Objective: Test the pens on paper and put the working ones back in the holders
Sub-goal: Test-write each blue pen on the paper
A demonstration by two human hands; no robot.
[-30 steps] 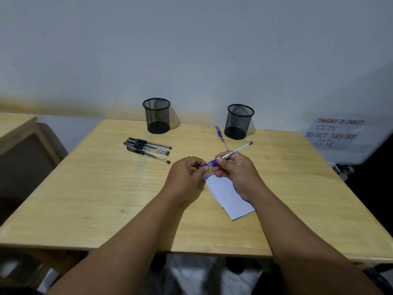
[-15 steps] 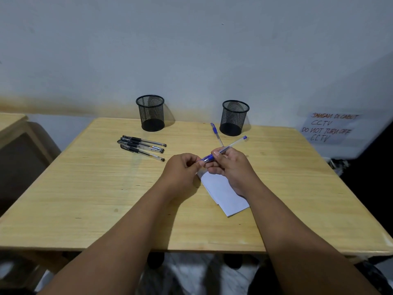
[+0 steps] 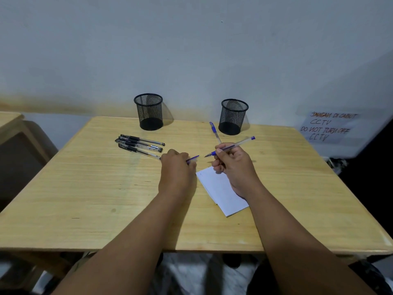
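- The right hand (image 3: 236, 167) grips a blue pen (image 3: 230, 147) near its writing end, fingers curled round the barrel; the bare tip points left and slightly down, and the blue end plug points up and to the right, towards the right holder.
- The left hand (image 3: 177, 169) has its fingers curled round the pen's blue cap (image 3: 193, 159), whose end sticks out to the right of the fingers; the cap is off the pen, with a small gap between it and the tip.
- Both hands are above the middle of the wooden surface (image 3: 85, 199).
- A white sheet of paper (image 3: 221, 192) lies flat on the surface, partly under the right hand, with a small faint mark near its upper left corner.
- A second blue pen (image 3: 214, 132) lies on the surface just beside the right holder, its capped end pointing away from the person.
- Several black pens (image 3: 139, 144) lie side by side on the surface to the left of the left hand; their exact count is hard to tell.
- Two black mesh holders stand upright near the far edge: the left holder (image 3: 148, 111) behind the black pens, the right holder (image 3: 234, 116) behind the right hand. No pens show inside either.
- A handwritten notice (image 3: 327, 126) about CCTV hangs on the wall at the right.
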